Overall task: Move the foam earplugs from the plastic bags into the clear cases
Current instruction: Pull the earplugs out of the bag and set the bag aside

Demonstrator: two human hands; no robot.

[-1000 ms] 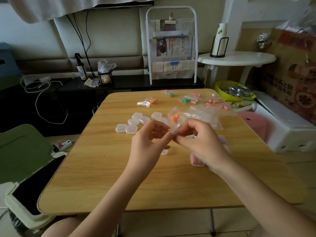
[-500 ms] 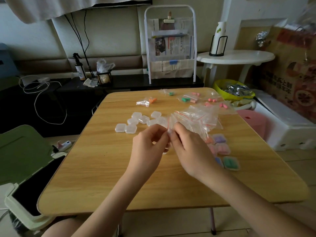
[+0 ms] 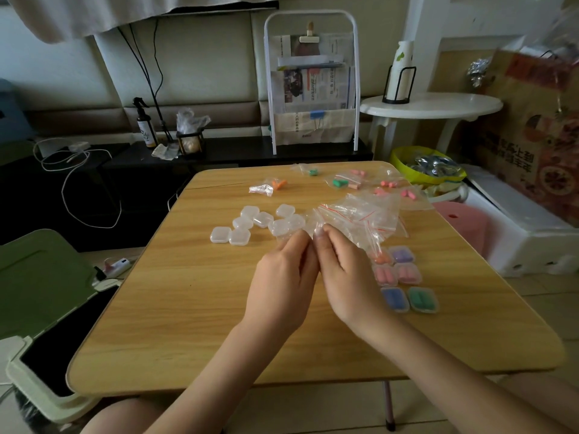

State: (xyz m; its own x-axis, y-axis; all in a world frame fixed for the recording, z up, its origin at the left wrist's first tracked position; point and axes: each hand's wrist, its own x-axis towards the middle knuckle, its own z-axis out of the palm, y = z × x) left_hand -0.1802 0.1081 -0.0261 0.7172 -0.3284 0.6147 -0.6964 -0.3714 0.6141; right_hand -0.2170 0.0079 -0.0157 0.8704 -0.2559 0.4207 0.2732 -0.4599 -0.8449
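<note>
My left hand (image 3: 282, 277) and my right hand (image 3: 347, 277) meet over the middle of the wooden table (image 3: 188, 308). Their fingertips pinch the edge of a clear plastic bag (image 3: 316, 225), and the hands hide what is in it. A heap of empty zip bags (image 3: 360, 214) lies just behind my right hand. Several empty clear cases (image 3: 250, 223) sit to the left of the fingertips. Several filled cases (image 3: 404, 277) with orange, purple, pink, blue and green earplugs lie to the right of my right hand. Bags with orange earplugs (image 3: 275, 184), green earplugs (image 3: 340, 183) and pink earplugs (image 3: 388, 184) lie at the far edge.
A green lidded bin (image 3: 40, 292) stands open at the left of the table. To the right are a pink stool (image 3: 463, 220), a white foam box (image 3: 517, 233) and a yellow bowl (image 3: 407, 158). A white paper rack (image 3: 310, 89) stands behind the table.
Both hands have dropped from above the table toward its surface and closed together. The orange earplugs seen in the held bag a second ago are out of sight behind my hands.
</note>
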